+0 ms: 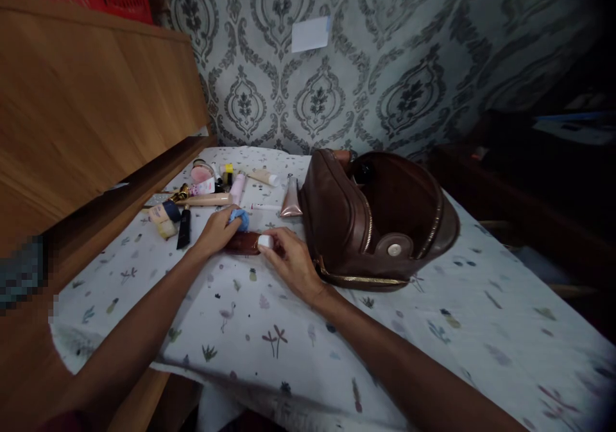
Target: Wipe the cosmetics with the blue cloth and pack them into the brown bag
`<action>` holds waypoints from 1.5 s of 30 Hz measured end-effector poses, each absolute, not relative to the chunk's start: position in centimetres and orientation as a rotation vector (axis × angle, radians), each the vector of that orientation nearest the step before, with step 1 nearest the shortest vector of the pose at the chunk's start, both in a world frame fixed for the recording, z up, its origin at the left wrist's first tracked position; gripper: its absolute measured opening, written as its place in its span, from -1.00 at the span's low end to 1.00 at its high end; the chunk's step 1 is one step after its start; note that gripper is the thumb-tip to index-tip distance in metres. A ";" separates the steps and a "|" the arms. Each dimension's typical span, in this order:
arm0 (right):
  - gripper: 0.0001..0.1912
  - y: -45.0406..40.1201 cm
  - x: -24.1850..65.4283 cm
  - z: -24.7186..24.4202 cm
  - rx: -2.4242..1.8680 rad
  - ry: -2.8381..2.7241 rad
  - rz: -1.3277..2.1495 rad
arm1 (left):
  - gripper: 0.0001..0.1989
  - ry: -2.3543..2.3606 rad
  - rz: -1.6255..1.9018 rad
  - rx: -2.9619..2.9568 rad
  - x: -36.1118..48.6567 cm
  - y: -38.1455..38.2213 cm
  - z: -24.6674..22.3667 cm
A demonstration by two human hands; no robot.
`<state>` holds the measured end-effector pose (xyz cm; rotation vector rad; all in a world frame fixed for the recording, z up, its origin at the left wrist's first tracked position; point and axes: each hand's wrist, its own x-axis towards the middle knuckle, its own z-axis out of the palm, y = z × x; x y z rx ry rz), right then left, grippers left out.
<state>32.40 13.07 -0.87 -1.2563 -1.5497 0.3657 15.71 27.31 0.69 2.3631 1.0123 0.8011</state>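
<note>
A brown bottle [242, 243] with a white cap [265, 242] lies on its side on the table, between my two hands. My right hand [293, 259] has its fingers closed on the cap end. At the bottle's other end, my left hand [217, 230] is closed on a crumpled blue cloth [239, 218]; part of the bottle is hidden by this hand. Close by on the right stands a brown leather bag [337, 217], its zipped top gaping. A pinkish tube [291, 199] leans by the bag's left side, with a thin white pen-like stick [264, 207] next to it.
Several cosmetics lie at the left back: a black tube [183, 228], a navy-lidded jar [164, 212], a round pink compact [201, 172] and a pink tube [237, 188]. A wooden cabinet [96, 85] borders the left. The patterned cloth [308, 361] covers the table up to the papered wall [317, 98].
</note>
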 end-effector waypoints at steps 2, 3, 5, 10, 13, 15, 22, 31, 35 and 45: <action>-0.86 13.0 32.4 -0.8 -1.299 -1.530 0.388 | -0.82 1.053 0.834 2.317 15.7 27.3 0.7; -0.84 13.0 32.4 -0.8 -1.325 -1.513 0.405 | -0.82 1.057 0.852 2.291 15.7 27.3 0.7; -0.79 13.1 32.4 -0.9 -1.389 -1.464 0.455 | -0.81 1.027 0.879 2.249 15.8 27.1 0.9; -0.71 13.2 32.6 -0.9 -1.489 -1.357 0.574 | -0.78 0.916 0.837 2.346 16.0 26.0 1.4; -0.72 13.3 32.5 -0.9 -1.468 -1.324 0.625 | -0.77 0.998 0.848 2.416 16.2 25.4 1.6; -0.72 13.2 32.5 -0.8 -1.444 -1.283 0.660 | -0.77 1.075 0.884 2.422 16.3 25.2 1.7; -0.74 13.2 32.3 -0.8 -1.287 -1.292 0.747 | -0.79 1.169 0.995 2.357 16.5 25.3 1.6; -0.69 13.4 32.1 -1.2 -1.325 -1.237 0.836 | -0.81 1.049 1.157 2.334 16.8 24.8 1.5; -0.58 13.5 32.3 -0.8 -1.346 -1.176 0.921 | -0.79 0.944 1.174 2.480 17.2 23.7 1.5; -0.55 14.2 32.5 -0.3 -1.405 -1.073 1.004 | -0.80 0.553 0.850 2.869 18.2 22.2 1.6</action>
